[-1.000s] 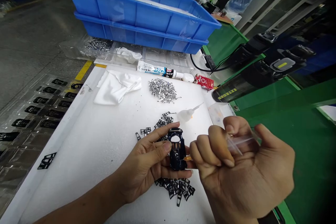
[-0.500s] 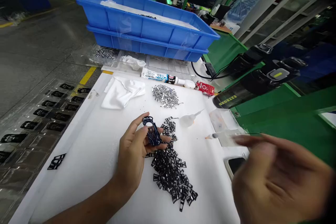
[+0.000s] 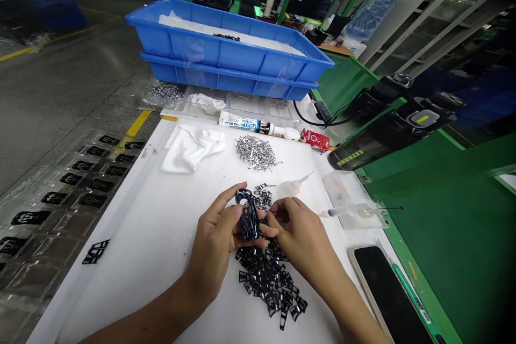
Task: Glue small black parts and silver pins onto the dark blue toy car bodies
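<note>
My left hand (image 3: 220, 239) grips a small dark blue toy car body (image 3: 249, 216) between thumb and fingers, holding it above the white work surface (image 3: 161, 231). My right hand (image 3: 296, 234) rests just right of it, fingers curled down into a pile of several small black window-frame parts (image 3: 268, 279); whether it pinches one is hidden. A clear syringe (image 3: 349, 209) with an orange tip lies on the surface to the right, away from both hands.
A pile of small silver pieces (image 3: 255, 151), a white cloth (image 3: 191, 146), a glue tube (image 3: 253, 125) and a squeeze bottle (image 3: 292, 188) lie beyond. Stacked blue bins (image 3: 226, 56) stand behind. A phone (image 3: 387, 293) lies at right, trays of black parts (image 3: 72, 183) at left.
My right hand let go of the syringe, which now lies on the surface, and moved left onto the pile of black parts. My left hand turned the car body.
</note>
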Action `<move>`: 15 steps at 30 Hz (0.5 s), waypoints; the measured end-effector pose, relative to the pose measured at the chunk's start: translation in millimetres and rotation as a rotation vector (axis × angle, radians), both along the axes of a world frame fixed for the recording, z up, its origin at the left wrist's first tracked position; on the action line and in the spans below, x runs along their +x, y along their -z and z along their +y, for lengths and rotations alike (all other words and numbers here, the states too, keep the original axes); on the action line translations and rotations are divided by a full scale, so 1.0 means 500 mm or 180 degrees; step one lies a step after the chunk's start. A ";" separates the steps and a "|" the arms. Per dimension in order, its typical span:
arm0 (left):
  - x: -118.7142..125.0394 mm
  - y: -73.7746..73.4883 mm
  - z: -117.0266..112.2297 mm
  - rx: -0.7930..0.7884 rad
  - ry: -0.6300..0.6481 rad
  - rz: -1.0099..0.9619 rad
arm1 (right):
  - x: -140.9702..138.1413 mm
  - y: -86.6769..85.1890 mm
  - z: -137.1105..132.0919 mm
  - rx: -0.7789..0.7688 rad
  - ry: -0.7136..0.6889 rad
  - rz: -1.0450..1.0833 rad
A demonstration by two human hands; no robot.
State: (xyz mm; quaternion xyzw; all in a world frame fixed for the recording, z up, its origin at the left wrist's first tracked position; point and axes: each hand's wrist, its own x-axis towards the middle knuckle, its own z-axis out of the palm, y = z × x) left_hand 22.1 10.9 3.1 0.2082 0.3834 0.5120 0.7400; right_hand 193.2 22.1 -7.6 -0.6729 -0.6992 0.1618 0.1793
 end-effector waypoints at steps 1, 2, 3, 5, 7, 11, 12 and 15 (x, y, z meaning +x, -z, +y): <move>0.000 -0.001 0.000 -0.0001 0.0019 0.0002 | 0.001 -0.001 -0.002 0.0005 -0.0049 0.0045; -0.001 -0.001 0.000 0.0007 0.0038 0.0011 | 0.003 -0.002 -0.005 0.0026 -0.0110 0.0095; -0.001 -0.001 0.000 0.0013 0.0058 0.0023 | 0.004 -0.002 -0.007 0.0060 -0.0171 0.0147; -0.002 -0.002 0.001 0.0018 0.0100 0.0035 | 0.008 -0.001 -0.012 0.0165 -0.0256 0.0248; -0.003 -0.003 0.003 0.0009 0.0142 -0.0003 | 0.012 -0.002 -0.016 0.0309 -0.0271 0.0349; -0.001 -0.010 0.005 -0.0102 0.0177 -0.0071 | 0.019 -0.017 -0.027 0.0833 -0.0195 0.0614; 0.001 -0.011 0.005 -0.0150 0.0193 -0.0062 | 0.019 -0.022 -0.031 0.1002 -0.0185 0.0693; 0.005 -0.012 0.003 -0.0223 0.0261 -0.0080 | 0.013 -0.035 -0.043 0.1406 -0.0256 0.0944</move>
